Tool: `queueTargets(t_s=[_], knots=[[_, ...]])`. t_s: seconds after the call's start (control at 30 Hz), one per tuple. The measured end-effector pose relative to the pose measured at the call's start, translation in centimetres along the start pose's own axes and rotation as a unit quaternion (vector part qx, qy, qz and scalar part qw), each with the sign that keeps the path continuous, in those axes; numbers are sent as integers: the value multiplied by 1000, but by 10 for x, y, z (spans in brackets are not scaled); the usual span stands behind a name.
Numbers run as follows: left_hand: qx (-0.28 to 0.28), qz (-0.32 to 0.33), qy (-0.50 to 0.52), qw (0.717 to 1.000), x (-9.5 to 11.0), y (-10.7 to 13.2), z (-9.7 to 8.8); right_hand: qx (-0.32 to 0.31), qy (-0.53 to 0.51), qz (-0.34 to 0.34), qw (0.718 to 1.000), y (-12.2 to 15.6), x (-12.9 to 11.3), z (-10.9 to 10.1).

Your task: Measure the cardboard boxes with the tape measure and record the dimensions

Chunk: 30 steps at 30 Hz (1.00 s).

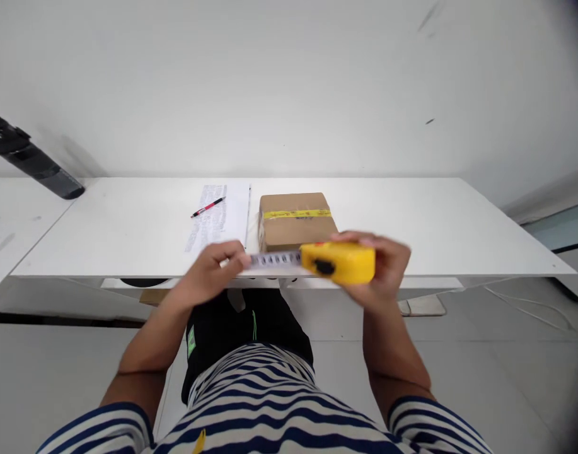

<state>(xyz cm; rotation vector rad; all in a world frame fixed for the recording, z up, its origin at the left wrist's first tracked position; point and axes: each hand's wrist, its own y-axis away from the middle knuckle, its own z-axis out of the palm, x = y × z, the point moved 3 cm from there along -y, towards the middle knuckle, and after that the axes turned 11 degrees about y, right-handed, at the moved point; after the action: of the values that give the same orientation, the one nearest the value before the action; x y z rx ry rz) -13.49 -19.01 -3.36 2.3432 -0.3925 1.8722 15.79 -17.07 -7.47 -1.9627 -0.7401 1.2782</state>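
My right hand (386, 265) is closed around the yellow case of a tape measure (348, 263), which has a black button on its side. A short length of white blade (275, 259) with dark numbers runs out of the case to the left. Its free end is pinched between the thumb and fingers of my left hand (217, 268). Just behind the blade, a brown cardboard box (295, 230) with yellow tape (295, 214) across its top rests on the table. Whether the blade touches the box, I cannot tell.
Left of the box lie printed sheets of paper (236, 211) with a red and black pen (207, 207) on them. A black cylindrical object (38, 165) leans at the far left of the white table (411, 221). A white wall stands directly behind.
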Motion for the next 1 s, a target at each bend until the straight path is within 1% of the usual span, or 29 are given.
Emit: queueTargets(t_s=[0.03, 0.07, 0.1, 0.13, 0.2, 0.27, 0.3, 0.37, 0.43, 0.5, 0.57, 0.6, 0.63, 0.67, 0.7, 0.77, 0.8, 0.83, 0.9, 0.93, 1.0], knots=[[-30, -7, 9, 999, -7, 15, 7, -35, -39, -28, 998, 12, -13, 15], [-44, -17, 22, 999, -17, 28, 12, -66, -61, -50, 995, 23, -24, 31], [-41, -29, 41, 998, -28, 40, 17, -83, -77, -71, 991, 34, -31, 48], [-24, -43, 66, 997, -40, 50, 20, -86, -92, -80, 989, 43, -36, 64], [25, -72, 141, 987, -66, 67, 24, -87, -95, -80, 988, 58, -38, 94], [57, -110, 247, 961, -90, 83, 28, -103, -58, -81, 990, 70, -34, 123], [71, -128, 305, 941, -102, 90, 30, -118, -29, -90, 989, 76, -31, 137], [119, -148, 405, 894, -120, 101, 32, -154, 23, -117, 981, 86, -25, 161], [182, -145, 456, 859, -132, 106, 29, -203, 36, -140, 969, 92, -21, 182], [228, -131, 469, 843, -138, 102, 15, -257, 8, -152, 954, 94, -19, 195], [240, -123, 465, 843, -138, 85, -11, -293, -38, -154, 943, 90, -18, 199], [244, -114, 463, 845, -137, 73, -27, -296, -58, -144, 942, 86, -16, 197], [220, -117, 456, 854, -136, 58, -45, -286, -71, -123, 948, 82, -13, 194], [191, -122, 444, 867, -135, 41, -62, -265, -81, -90, 957, 78, -8, 190], [176, -107, 430, 879, -134, 23, -80, -235, -89, -47, 967, 75, -1, 184], [166, -65, 408, 895, -134, -11, -112, -164, -94, 47, 981, 72, 16, 173], [157, -58, 394, 904, -135, -27, -123, -129, -87, 88, 984, 72, 25, 167], [148, -59, 375, 913, -138, -40, -131, -98, -76, 120, 985, 73, 33, 161], [117, -86, 320, 936, -144, -59, -136, -49, -47, 163, 984, 77, 48, 148], [97, -104, 286, 948, -147, -65, -133, -28, -34, 176, 983, 79, 55, 141], [46, -137, 215, 966, -149, -72, -119, 11, -8, 196, 981, 80, 68, 125]])
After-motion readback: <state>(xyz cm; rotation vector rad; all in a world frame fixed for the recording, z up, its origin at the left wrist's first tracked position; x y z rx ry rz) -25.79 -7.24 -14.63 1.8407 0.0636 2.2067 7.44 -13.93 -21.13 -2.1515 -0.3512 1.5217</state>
